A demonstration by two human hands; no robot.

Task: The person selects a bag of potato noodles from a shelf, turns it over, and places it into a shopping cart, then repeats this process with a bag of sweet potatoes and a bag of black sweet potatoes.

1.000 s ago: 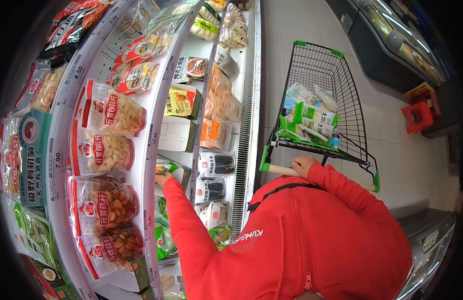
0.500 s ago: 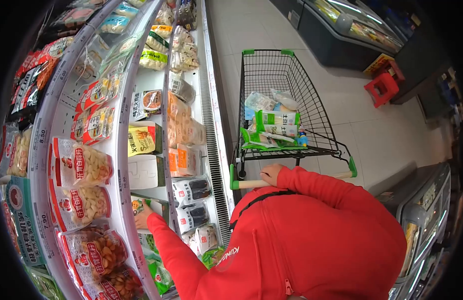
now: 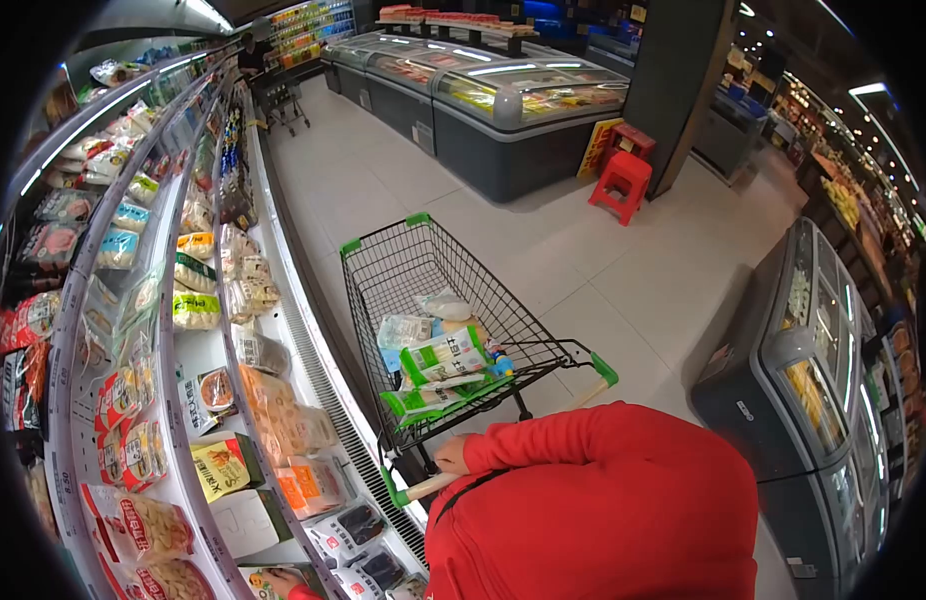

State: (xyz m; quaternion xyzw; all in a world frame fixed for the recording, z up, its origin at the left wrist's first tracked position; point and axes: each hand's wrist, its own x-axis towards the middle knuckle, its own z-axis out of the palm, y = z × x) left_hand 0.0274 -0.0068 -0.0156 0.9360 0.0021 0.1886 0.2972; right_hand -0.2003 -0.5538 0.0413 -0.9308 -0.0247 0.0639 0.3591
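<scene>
at the bottom edge, our left hand (image 3: 282,579) lies against a small printed pack (image 3: 259,583) on the white shelf (image 3: 199,350), lower and more cut off than half a second ago, so we cannot tell whether it grips, while our right hand (image 3: 451,456) stays curled around the smooth pale handle (image 3: 429,487). ahead of it, glossy green-and-white plastic bags (image 3: 446,356) lie in the black wire-mesh cart (image 3: 448,272); beyond, we now see more boxy glass-topped freezers (image 3: 483,112) and, farthest, a person (image 3: 253,56).

Red top (image 3: 603,520), long sleeves (image 3: 553,435), black strap (image 3: 465,491), bare hands (image 3: 450,455)
</scene>
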